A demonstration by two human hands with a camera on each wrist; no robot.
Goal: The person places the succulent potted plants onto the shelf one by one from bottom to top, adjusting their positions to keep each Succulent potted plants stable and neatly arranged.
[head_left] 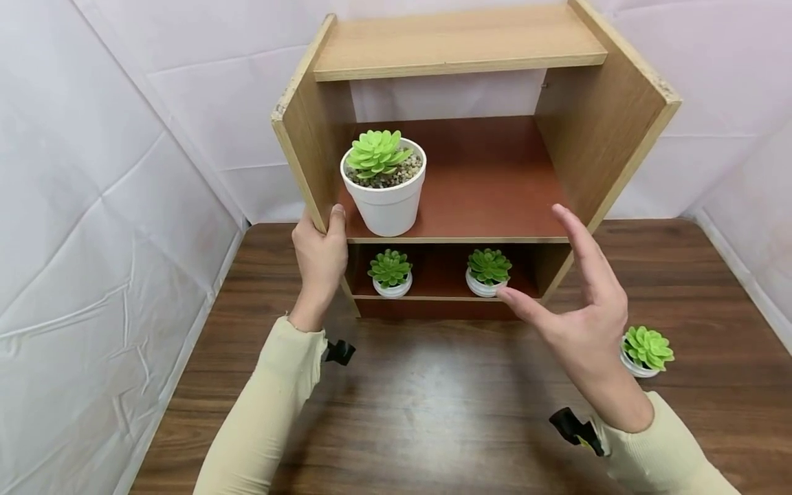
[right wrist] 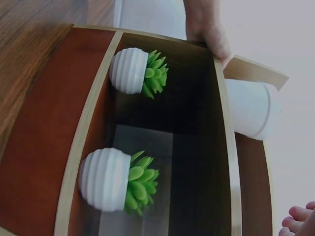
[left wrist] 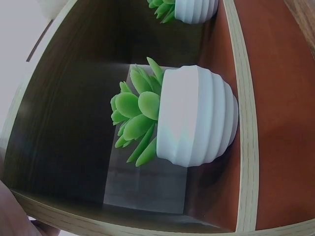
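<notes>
My left hand (head_left: 320, 251) grips the front edge of the wooden shelf's left side panel (head_left: 303, 151), thumb on the inner face. The right hand (head_left: 588, 320) hovers in front of the shelf's right side, thumb and fingers spread apart, holding nothing. On the middle board, close to the left panel, stands a larger potted succulent (head_left: 390, 206) in a smooth white pot. Two small succulents in ribbed white pots stand in the low compartment: a left one (head_left: 391, 268) and a right one (head_left: 487, 271). From the head camera, my right thumb overlaps the right pot's edge; contact is unclear.
Another small potted succulent (head_left: 646, 349) stands on the brown wood-grain table (head_left: 421, 412), right of my right hand and partly hidden by it. The shelf's top board (head_left: 460, 41) spans both side panels. White sheeting (head_left: 124, 206) hangs around the table.
</notes>
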